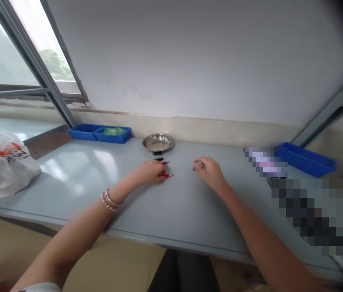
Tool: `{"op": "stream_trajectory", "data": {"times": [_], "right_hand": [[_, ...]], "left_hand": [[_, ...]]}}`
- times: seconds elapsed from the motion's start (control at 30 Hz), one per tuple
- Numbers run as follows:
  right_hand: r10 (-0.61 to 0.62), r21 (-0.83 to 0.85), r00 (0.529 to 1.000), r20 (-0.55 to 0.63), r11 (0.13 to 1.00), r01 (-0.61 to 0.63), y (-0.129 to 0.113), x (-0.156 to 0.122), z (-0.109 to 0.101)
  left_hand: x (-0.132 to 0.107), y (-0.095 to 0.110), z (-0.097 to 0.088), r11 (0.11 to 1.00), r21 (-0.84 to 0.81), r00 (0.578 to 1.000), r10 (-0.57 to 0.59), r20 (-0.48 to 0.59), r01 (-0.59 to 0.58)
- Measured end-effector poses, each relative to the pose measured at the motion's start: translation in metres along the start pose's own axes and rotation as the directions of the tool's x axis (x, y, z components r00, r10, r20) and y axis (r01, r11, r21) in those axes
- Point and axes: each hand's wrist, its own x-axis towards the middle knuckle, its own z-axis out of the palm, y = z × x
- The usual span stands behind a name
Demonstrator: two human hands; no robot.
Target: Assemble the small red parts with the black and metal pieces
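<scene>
My left hand (151,172) rests low over the table, its fingers closed around a red pen (168,176) with a silvery tip pointing right. Just behind that lies another red pen-like piece (165,163), partly covered by the fingers. Two short black pieces (158,153) lie farther back, in front of a shiny round metal dish (157,142). To the right, my right hand (210,172) is pinched on a small grey piece (194,168), too small to name. The two hands are apart.
Two blue trays (113,136) stand at the back left, one with green wrapping in it. A white plastic bag (4,162) sits at the left. Another blue tray (307,160) and pixelated items (265,162) lie at the right. A wall (189,61) closes the back.
</scene>
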Motion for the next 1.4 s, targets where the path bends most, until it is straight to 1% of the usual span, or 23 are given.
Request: {"op": "stream_trajectory", "data": {"times": [0.03,0.1,0.13,0.2,0.3,0.37,0.47,0.53,0.67,0.77,0.83,0.93,1.03,1.17,1.27,1.4], "right_hand": [[-0.017,0.083,0.998,0.064,0.997,0.011,-0.008,-0.002,0.001],[-0.026,0.22,0.977,0.214,0.975,-0.023,-0.022,-0.007,0.004],[-0.032,0.268,0.964,0.265,0.963,-0.042,-0.027,-0.009,0.005],[-0.03,0.334,0.952,0.306,0.939,-0.078,-0.033,-0.012,0.008],[0.01,0.392,0.963,0.271,0.912,-0.12,-0.034,-0.011,0.01],[0.006,0.421,0.974,0.227,0.901,-0.104,-0.033,-0.01,0.008],[-0.042,0.441,0.979,0.2,0.896,-0.052,-0.034,-0.008,0.005],[-0.041,0.443,0.977,0.208,0.895,-0.056,-0.035,-0.009,0.004],[0.028,0.447,0.981,0.192,0.888,-0.112,-0.033,-0.009,0.007],[0.032,0.475,0.983,0.183,0.872,-0.117,-0.03,-0.009,0.011],[0.038,0.548,0.982,0.187,0.825,-0.136,-0.029,-0.009,0.013],[0.087,0.667,0.971,0.224,0.713,-0.218,-0.03,-0.009,0.014],[0.13,0.718,0.955,0.266,0.635,-0.286,-0.033,-0.009,0.013],[0.18,0.76,0.947,0.265,0.566,-0.32,-0.035,-0.009,0.014],[0.179,0.78,0.949,0.26,0.54,-0.316,-0.035,-0.009,0.015],[0.169,0.8,0.955,0.242,0.522,-0.295,-0.036,-0.008,0.014]], "left_hand": [[0.0,0.004,0.0,1.0,0.001,0.999,0.024,-0.023,-0.024],[0.001,0.013,0.002,0.997,-0.004,0.994,0.071,-0.084,-0.072],[0.002,0.018,0.004,0.996,-0.003,0.989,0.09,-0.113,-0.091],[0.003,0.025,0.009,0.992,0.001,0.978,0.121,-0.172,-0.123],[0.004,0.031,0.019,0.99,-0.044,0.954,0.117,-0.275,-0.134],[0.006,0.031,0.023,0.983,-0.126,0.938,0.086,-0.335,-0.135],[0.009,0.026,0.026,0.947,-0.279,0.932,0.048,-0.359,-0.156],[0.011,0.023,0.026,0.925,-0.34,0.932,0.04,-0.36,-0.171],[0.012,0.021,0.027,0.932,-0.307,0.917,0.061,-0.394,-0.194],[0.012,0.02,0.03,0.938,-0.286,0.911,0.065,-0.407,-0.194],[0.013,0.019,0.032,0.929,-0.31,0.91,0.06,-0.409,-0.2],[0.014,0.017,0.034,0.91,-0.358,0.911,0.046,-0.41,-0.207],[0.015,0.018,0.035,0.901,-0.378,0.902,0.032,-0.431,-0.212],[0.014,0.02,0.034,0.907,-0.365,0.874,0.01,-0.486,-0.213],[0.012,0.021,0.031,0.909,-0.367,0.86,-0.02,-0.51,-0.197],[0.012,0.021,0.028,0.896,-0.4,0.883,-0.018,-0.468,-0.193]]}}
